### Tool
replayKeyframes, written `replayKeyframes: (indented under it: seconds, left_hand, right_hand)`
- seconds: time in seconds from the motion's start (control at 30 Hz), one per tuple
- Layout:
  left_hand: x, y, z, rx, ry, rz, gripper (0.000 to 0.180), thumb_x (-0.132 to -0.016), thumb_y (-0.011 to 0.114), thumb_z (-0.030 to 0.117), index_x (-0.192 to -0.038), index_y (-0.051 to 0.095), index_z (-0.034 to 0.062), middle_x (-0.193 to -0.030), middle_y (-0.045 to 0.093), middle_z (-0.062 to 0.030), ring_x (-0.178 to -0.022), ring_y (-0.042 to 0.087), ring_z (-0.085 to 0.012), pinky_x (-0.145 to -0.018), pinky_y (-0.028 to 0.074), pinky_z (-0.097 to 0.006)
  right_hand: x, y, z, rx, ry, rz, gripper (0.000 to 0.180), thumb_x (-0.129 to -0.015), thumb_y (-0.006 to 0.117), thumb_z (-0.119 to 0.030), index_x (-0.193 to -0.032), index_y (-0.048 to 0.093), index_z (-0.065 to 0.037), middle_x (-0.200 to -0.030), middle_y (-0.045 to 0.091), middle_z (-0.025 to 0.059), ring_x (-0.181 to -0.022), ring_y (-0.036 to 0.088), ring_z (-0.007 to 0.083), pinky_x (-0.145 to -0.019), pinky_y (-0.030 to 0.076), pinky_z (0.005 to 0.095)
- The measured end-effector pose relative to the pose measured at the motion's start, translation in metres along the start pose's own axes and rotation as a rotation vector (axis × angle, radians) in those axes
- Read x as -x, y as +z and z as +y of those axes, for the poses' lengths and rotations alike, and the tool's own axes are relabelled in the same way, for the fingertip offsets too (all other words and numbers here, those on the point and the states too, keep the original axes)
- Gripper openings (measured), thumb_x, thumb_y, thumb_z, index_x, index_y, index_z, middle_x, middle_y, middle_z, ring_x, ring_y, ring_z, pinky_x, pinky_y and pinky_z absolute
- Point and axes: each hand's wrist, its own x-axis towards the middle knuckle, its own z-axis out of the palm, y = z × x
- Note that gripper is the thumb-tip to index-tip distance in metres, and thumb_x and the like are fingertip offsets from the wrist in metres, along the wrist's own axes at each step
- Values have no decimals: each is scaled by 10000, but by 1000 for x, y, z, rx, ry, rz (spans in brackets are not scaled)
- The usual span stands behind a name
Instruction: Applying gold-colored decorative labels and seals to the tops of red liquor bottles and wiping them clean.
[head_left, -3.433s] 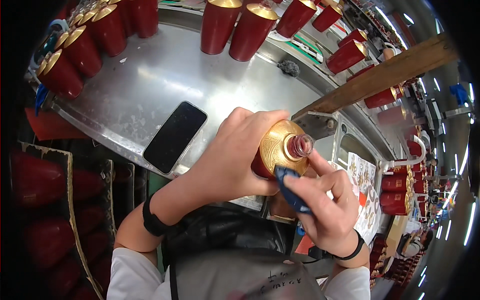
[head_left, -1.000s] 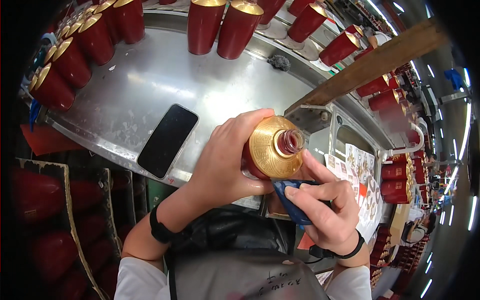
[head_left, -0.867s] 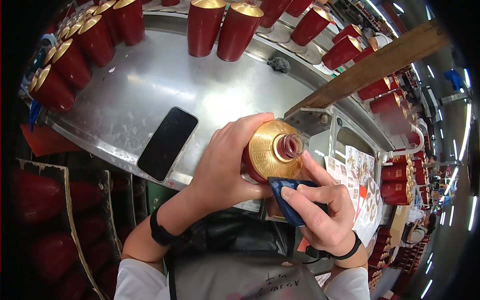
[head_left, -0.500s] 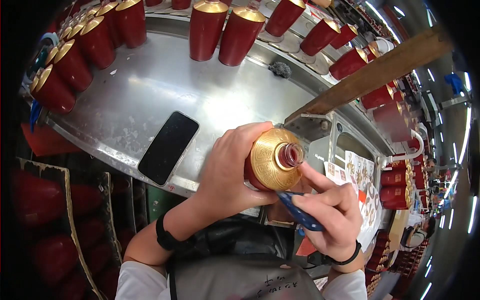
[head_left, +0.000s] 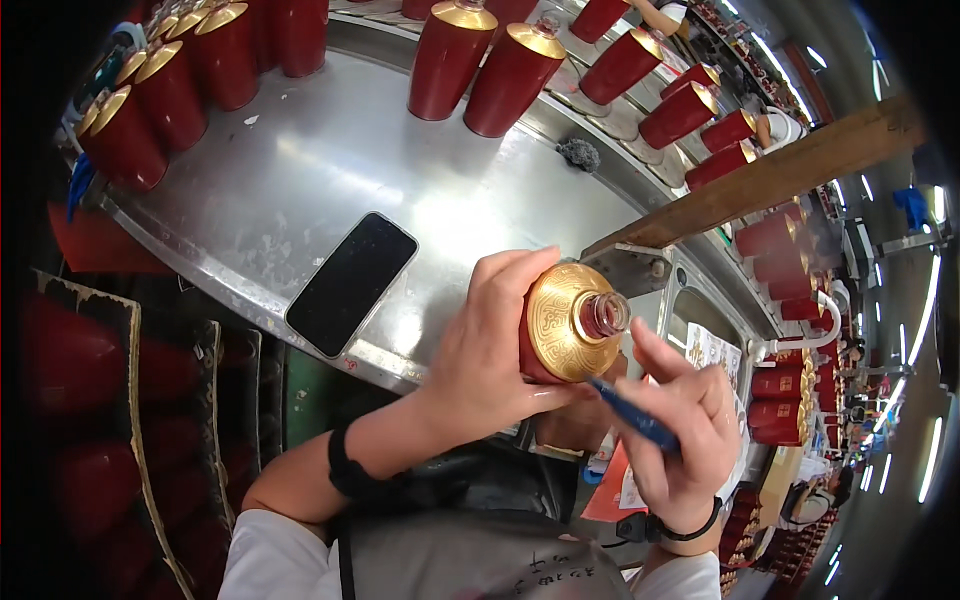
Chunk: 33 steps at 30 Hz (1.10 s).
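A red bottle with a patterned gold shoulder (head_left: 568,325) and an open clear glass neck is held tilted over the table's near edge. My left hand (head_left: 490,345) wraps round its red body from the left, fingers on the far side and thumb below. My right hand (head_left: 690,420) is closed on a flat, pointed blue tool (head_left: 645,418), whose exact kind I cannot make out. The tool's tip is at the lower rim of the gold shoulder. My right index finger reaches up beside the bottle's neck.
A black-screened phone (head_left: 352,285) lies on the metal table (head_left: 300,180). Two red bottles (head_left: 452,62) stand at its far side, several more at the far left. A dark scrubbing pad (head_left: 578,154), a wooden bar (head_left: 760,175) and a line of discs carrying bottles lie beyond.
The blue tool has turned more edge-on, with its tip still by the gold rim. The whole view has shifted slightly, and bottles on the far line stand in different places.
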Motion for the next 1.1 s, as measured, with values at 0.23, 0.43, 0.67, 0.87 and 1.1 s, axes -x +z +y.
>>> replayKeyframes:
  seconds: [0.23,0.43,0.67,0.87,1.1]
  left_hand:
    - [-10,-25,-1,-12,-101,-284,999,-607,909,288,-1410,368,42,-1292,530,-184,-1187,545,-346,-1003,425,-437]
    - [1,-6,-7,-77,-24,-118,931,-585,902,338,-1321,423,33,-1230,512,-165,-1158,517,-367,-992,398,-467]
    - [4,-3,-3,-168,-11,-13,943,-613,929,279,-1330,385,-1,-1238,468,-199,-1156,512,-350,-960,430,-448]
    - [-9,-27,-7,168,-81,-233,1090,-648,901,228,-1499,257,11,-1355,453,-211,-1299,459,-353,-1053,393,-446]
    - [-13,-22,-6,12,-28,-275,943,-589,900,339,-1360,428,69,-1233,596,-116,-1120,593,-325,-959,422,-435]
  right_hand:
    - [1,4,-1,123,-130,-199,426,-626,738,82,-1046,727,10,-775,546,106,-842,661,286,-1023,507,506]
    - [-1,6,3,98,-31,-6,416,-661,753,84,-1070,710,24,-786,530,101,-783,637,274,-1002,529,481]
    - [2,2,-1,44,-97,-140,319,-700,771,58,-1012,723,13,-775,556,93,-802,666,279,-1032,496,525]
    - [-3,7,-3,90,-15,14,310,-724,720,127,-1027,688,66,-814,546,104,-776,637,248,-1001,523,519]
    - [0,13,-5,144,-193,-87,357,-640,710,76,-996,719,68,-745,543,104,-687,608,244,-1009,511,556]
